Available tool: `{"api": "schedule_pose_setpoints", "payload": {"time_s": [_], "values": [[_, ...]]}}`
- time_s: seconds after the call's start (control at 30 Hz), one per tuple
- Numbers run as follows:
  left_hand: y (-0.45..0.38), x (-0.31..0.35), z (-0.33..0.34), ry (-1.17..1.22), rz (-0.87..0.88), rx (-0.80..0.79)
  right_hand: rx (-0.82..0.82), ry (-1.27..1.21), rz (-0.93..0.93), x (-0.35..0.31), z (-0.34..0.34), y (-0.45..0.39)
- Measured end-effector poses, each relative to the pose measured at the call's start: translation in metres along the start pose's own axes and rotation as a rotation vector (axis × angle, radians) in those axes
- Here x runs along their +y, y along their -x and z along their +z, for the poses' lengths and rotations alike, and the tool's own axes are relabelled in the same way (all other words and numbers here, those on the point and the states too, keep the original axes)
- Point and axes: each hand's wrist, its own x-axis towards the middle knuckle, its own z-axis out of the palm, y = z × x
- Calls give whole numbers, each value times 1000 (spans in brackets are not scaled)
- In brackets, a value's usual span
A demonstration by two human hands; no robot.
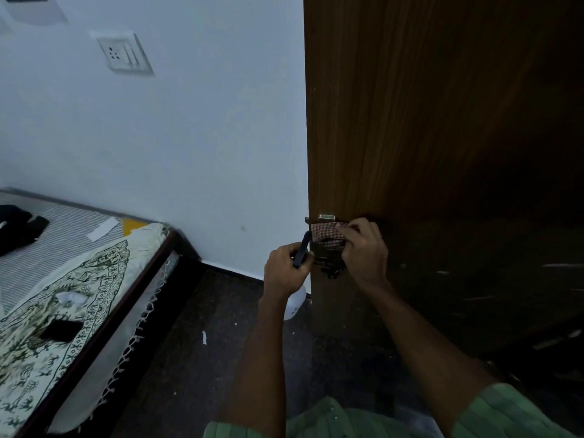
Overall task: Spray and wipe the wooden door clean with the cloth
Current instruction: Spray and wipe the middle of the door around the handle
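Note:
The dark brown wooden door [426, 121] fills the right half of the view, its edge running down the middle. My left hand [284, 270] grips the black door handle [301, 249] at the door's edge. My right hand [363, 251] holds a red-and-white checked cloth [325, 237] pressed against the lock plate on the door face, just right of the handle. A white rounded object [294, 306], perhaps the spray bottle, shows partly behind my left wrist on the floor.
A bed [79, 279] with a patterned cover and a black item on it stands at the left, its dark frame edge reaching toward the door. A white wall [189, 137] with a switch plate [124, 53] lies behind. Dark floor [196, 358] runs between bed and door.

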Motion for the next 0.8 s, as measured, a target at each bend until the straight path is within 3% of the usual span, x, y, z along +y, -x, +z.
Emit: {"api": "schedule_pose_setpoints", "payload": {"time_s": [0.1,0.3,0.5,0.8], "values": [[-3,-3,0,-20,49,-6,53,-88,256,-15,1,-6],[-17,-4,4,25,78,-58,-5,19,-91,-1,-6,-11],[-28,0,9,39,152,-89,-129,35,-258,2,-7,-15],[-22,-11,7,-96,175,-247,-300,-180,5,15,-24,-27]]}}
